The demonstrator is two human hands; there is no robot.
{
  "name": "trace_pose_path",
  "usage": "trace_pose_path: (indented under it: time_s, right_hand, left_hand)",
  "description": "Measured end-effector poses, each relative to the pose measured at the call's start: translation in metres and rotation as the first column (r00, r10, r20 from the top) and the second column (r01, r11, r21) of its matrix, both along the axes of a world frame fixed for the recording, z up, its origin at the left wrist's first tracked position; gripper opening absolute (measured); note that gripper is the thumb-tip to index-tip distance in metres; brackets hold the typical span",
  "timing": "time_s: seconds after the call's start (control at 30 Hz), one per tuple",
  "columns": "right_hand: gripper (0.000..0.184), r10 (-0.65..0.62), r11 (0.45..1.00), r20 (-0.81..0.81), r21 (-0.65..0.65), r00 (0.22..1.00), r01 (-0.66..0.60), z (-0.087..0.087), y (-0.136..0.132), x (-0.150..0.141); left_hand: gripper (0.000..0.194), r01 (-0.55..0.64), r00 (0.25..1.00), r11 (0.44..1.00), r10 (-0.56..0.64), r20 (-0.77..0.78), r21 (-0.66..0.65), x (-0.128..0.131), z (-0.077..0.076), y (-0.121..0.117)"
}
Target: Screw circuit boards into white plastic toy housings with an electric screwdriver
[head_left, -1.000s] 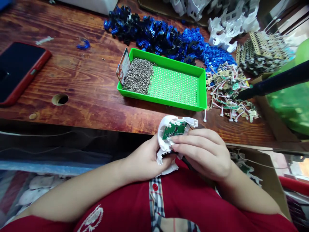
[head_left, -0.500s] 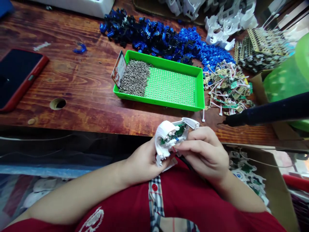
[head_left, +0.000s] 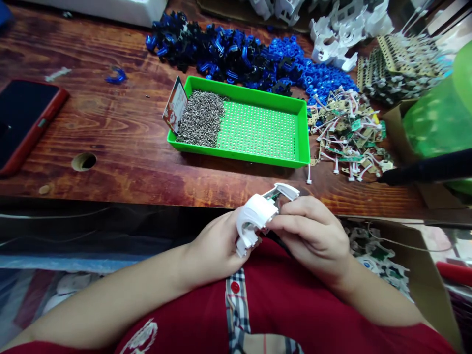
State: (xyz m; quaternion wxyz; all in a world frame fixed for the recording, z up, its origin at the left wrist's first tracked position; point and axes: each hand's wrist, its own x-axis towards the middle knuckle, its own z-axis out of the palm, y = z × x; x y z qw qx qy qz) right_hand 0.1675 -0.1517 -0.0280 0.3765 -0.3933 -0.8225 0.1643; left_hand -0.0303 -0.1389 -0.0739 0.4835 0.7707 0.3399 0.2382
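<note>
Both hands hold one white plastic housing [head_left: 258, 212] just below the table's front edge, above a red shirt. My left hand [head_left: 216, 246] cups it from underneath and from the left. My right hand [head_left: 313, 233] grips its right side, with the fingertips pinched on the rim. A sliver of green circuit board shows inside the housing, which is tipped so that its white outer shell faces the camera.
On the wooden table lies a green tray [head_left: 304, 128] with small screws [head_left: 201, 118] and a card [head_left: 174, 104]. Behind are blue and black clips [head_left: 236, 51], white housings [head_left: 342, 29] and wired boards [head_left: 346, 132]. A red phone [head_left: 22, 123] lies left, a dark tool [head_left: 427, 169] right.
The housing has been turned over in my hands: the green board faced up a second ago, now the white shell shows. The dark tool on the right has sunk lower in view.
</note>
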Motion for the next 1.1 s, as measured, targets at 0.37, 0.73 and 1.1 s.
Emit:
trace_pose_path:
  time_s: [0.37, 0.73, 1.1]
  right_hand:
    - [0.026, -0.015, 0.981, -0.108, -0.196, 0.994, -0.007, -0.01, 0.0, 0.006]
    - [0.046, -0.203, 0.857, -0.092, -0.499, 0.975, 0.131, 0.004, 0.0, 0.011]
    - [0.017, -0.378, 0.717, 0.349, -0.476, 0.858, 0.509, 0.029, -0.05, 0.129]
  left_hand:
    - [0.033, -0.004, 0.996, 1.0, 0.006, -0.089, 0.017, 0.004, 0.008, 0.006]
    - [0.043, 0.202, 0.926, 0.979, -0.191, -0.326, -0.001, 0.021, 0.029, 0.017]
    - [0.092, 0.538, 0.76, 0.831, -0.551, -0.345, -0.142, 0.046, 0.084, 0.047]
